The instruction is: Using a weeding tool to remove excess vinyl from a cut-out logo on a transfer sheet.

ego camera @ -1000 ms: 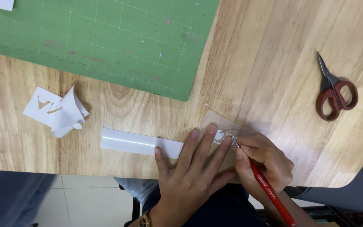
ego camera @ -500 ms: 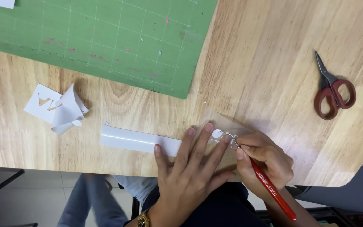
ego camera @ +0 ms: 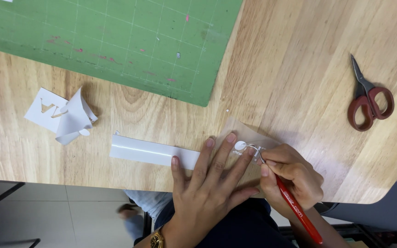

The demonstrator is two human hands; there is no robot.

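Left hand (ego camera: 207, 183) flat on white strip (ego camera: 152, 153); right hand (ego camera: 295, 177) grips red knife (ego camera: 295, 209), probably; wooden table (ego camera: 276, 69), green mat (ego camera: 116, 41).

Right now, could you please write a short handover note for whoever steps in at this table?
Left hand: flat, fingers spread, pressing down the white strip and the clear sheet at the table's near edge.
Right hand: holds a red-handled knife like a pen, tip at a small white round piece on the sheet.
Done: cut-out paper scraps lie left.
Left: the piece under the tip is not yet lifted free.
Green mat and scissors sit untouched.
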